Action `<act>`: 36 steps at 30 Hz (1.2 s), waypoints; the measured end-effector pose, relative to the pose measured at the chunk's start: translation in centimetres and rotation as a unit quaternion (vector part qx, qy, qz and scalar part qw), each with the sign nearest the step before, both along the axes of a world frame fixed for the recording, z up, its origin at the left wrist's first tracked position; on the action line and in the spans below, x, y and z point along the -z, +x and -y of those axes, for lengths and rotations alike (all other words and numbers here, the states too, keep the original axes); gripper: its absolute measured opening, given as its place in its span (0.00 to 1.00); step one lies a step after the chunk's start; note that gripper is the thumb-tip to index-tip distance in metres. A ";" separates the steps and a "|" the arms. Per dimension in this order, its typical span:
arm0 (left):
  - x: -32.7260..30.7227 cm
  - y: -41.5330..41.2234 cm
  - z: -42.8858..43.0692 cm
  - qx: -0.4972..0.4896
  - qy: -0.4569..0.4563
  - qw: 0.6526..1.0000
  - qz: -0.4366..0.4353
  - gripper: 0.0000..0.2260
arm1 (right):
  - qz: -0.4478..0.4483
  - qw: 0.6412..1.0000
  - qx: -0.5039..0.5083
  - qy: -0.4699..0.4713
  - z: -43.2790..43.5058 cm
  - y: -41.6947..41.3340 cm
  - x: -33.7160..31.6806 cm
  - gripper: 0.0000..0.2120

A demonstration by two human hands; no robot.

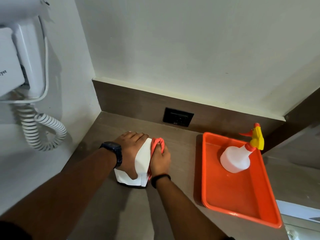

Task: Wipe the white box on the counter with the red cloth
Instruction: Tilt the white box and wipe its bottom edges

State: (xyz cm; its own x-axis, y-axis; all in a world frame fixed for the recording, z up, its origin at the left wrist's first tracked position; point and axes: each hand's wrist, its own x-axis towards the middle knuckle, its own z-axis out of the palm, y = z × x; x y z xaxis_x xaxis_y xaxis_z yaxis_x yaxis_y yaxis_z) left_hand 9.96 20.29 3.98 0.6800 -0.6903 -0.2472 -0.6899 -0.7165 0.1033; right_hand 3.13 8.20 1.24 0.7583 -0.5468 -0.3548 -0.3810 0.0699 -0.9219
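The white box stands on the brown counter near the left corner. My left hand lies over its top and left side, fingers wrapped around it, thumb on the front face. My right hand presses the bunched red cloth against the box's right side. Most of the cloth is hidden under that hand; only its upper folds and a strip along the box edge show.
An orange tray sits to the right with a white spray bottle with a yellow and orange trigger lying in it. A black wall socket is behind the box. A wall-mounted hair dryer with a coiled cord hangs at the left.
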 end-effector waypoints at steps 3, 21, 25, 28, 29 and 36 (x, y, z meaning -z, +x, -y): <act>-0.2 0.0 0.1 -0.006 0.010 1.000 -0.013 0.58 | -0.028 0.999 0.023 0.027 -0.2 -0.6 0.3 0.18; -1.6 -4.4 9.7 -0.029 -0.179 0.983 0.000 0.56 | 0.100 0.979 0.165 -0.057 17.4 -7.3 -3.8 0.11; 1.0 -7.0 17.3 0.046 -0.152 0.986 -0.052 0.56 | 0.047 0.948 0.034 -0.312 21.1 -10.0 -0.7 0.12; 3.9 -7.7 20.4 0.075 -0.071 0.993 -0.062 0.63 | -0.092 0.890 -0.114 -0.432 21.9 -10.3 1.9 0.13; 4.8 -7.8 20.8 0.080 -0.054 0.993 -0.067 0.64 | -0.133 0.869 -0.155 -0.451 21.9 -10.3 2.7 0.15; 7.2 -7.8 21.1 0.107 -0.043 0.991 -0.066 0.65 | -0.215 0.835 -0.248 -0.442 21.4 -9.9 5.9 0.27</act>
State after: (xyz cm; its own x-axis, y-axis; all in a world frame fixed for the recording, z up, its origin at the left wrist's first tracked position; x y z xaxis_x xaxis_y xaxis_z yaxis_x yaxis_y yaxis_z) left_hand 2.14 -0.80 -3.21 0.4823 -0.8371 -0.2583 -0.8014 -0.5407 0.2559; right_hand -6.78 -13.24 -4.61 0.8756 -0.3960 -0.2765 -0.4700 -0.8302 -0.2996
